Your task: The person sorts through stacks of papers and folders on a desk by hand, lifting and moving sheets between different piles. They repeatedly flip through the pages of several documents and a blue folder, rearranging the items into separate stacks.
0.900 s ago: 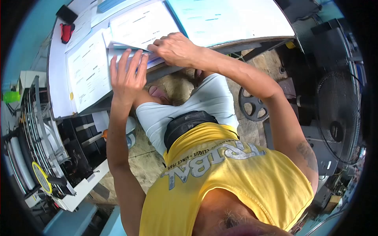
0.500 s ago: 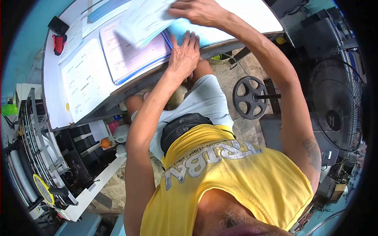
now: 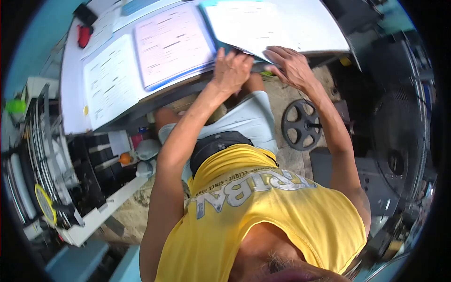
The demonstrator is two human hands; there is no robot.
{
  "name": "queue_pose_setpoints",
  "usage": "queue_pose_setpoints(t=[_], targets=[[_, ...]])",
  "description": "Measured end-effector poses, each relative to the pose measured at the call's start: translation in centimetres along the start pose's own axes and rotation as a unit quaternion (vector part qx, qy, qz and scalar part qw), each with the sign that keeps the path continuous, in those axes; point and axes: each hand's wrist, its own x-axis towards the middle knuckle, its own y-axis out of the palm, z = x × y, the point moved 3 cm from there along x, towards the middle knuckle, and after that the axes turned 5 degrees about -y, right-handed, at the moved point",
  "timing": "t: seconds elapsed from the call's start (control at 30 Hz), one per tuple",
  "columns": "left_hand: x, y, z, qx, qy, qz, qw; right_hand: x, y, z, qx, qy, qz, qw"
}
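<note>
A stack of white printed sheets (image 3: pixel 246 23) lies over teal paper at the table's front edge, its near edge slightly raised. At that stack's near right corner is my right hand (image 3: pixel 293 69), fingers spread and thumb apart from them, touching the paper. My left hand (image 3: pixel 231 71) rests at the near left corner of the teal paper (image 3: pixel 225 46), its blurred fingertips slightly apart and partly over the paper. To its left lies a pink printed sheet (image 3: pixel 171 44) on a blue-edged stack. Further left are white printed sheets (image 3: pixel 112 77).
A black object (image 3: pixel 85 14) and a red item (image 3: pixel 84 35) sit on the table's far left. Below the right side stands a black weight plate (image 3: pixel 301 124). At right is a fan (image 3: pixel 397 141), and a rack-like machine (image 3: pixel 51 155) stands at left.
The white sheets held up by my right hand have come down onto the teal paper on the right. My right hand has moved to their near corner; the pink sheet is now uncovered.
</note>
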Motion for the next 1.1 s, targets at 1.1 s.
queue_pose_setpoints(t=[1.1], targets=[[-25.5,-26.1,21.3,0.245,-0.158,0.041,0.956,1.9,0.3,-1.4,0.097,0.106,-0.084,0.986]])
